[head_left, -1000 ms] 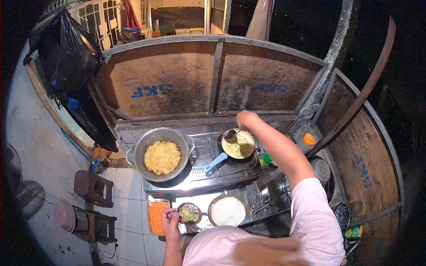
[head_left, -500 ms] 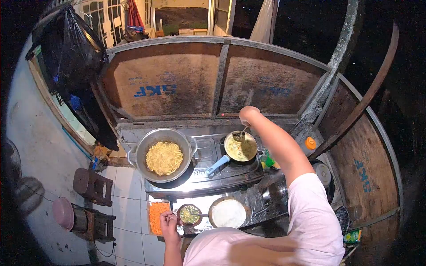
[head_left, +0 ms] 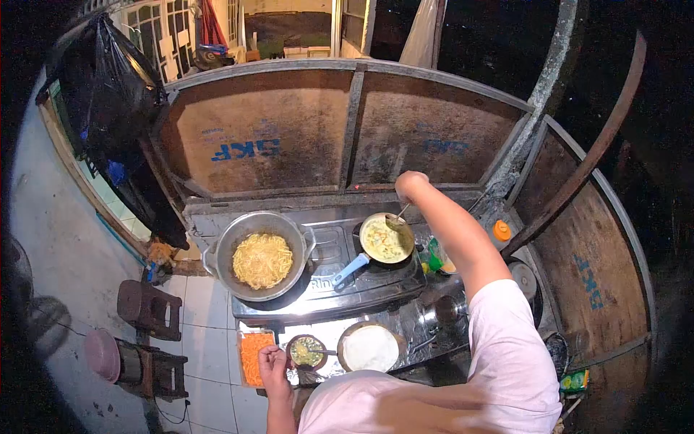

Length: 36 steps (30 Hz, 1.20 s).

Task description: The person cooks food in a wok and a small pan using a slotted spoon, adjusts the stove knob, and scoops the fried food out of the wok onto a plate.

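Note:
My right hand is closed around the handle of a dark spatula, reaching over the stove from the right. The spatula's head sits in a small frying pan with a blue handle, in a pale yellow, eggy-looking mixture with bits in it. My left hand has its fingers curled together beside a tray of orange shreds. Whether anything is pinched in them is hidden. Right of that hand, a spoon rests in a small bowl of green chopped pieces in liquid.
A large two-handled pot with frying yellow strips stands on the stove's left burner. A round white sheet lies on a board in front. An orange-capped bottle is at right; stools stand left; wooden panels border the back.
The spatula head has shifted slightly right and tilted in the pan, and my right hand has moved a little with it. My left hand stays almost in place. The view has shifted slightly.

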{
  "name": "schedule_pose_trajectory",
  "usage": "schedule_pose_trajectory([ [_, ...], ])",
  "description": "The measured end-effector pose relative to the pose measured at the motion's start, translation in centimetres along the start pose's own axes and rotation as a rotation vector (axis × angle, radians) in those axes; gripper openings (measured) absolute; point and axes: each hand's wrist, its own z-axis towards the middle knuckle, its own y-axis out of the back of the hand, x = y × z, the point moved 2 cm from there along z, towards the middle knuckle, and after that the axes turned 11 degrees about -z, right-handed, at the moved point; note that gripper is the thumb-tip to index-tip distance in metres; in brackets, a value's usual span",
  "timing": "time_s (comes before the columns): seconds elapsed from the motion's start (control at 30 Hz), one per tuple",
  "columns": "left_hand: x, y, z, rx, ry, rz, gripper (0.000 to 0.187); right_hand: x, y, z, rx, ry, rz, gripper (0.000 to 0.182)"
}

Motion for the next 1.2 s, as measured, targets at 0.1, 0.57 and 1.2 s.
schedule_pose_trajectory([
  [0.1,-0.1,-0.1,0.0,0.014,-0.001,0.008,0.017,-0.4,-0.1,0.2,0.001,-0.013,0.016,0.032],
  [0.57,0.2,0.3,0.2,0.027,-0.009,-0.011,0.020,-2.8,-2.8,1.4,0.231,-0.006,-0.051,0.026],
  [1.2,0.0,0.4,0.0,0.075,0.002,0.051,0.021,-2.1,2.4,-8.3,0.009,0.183,0.138,0.020],
])
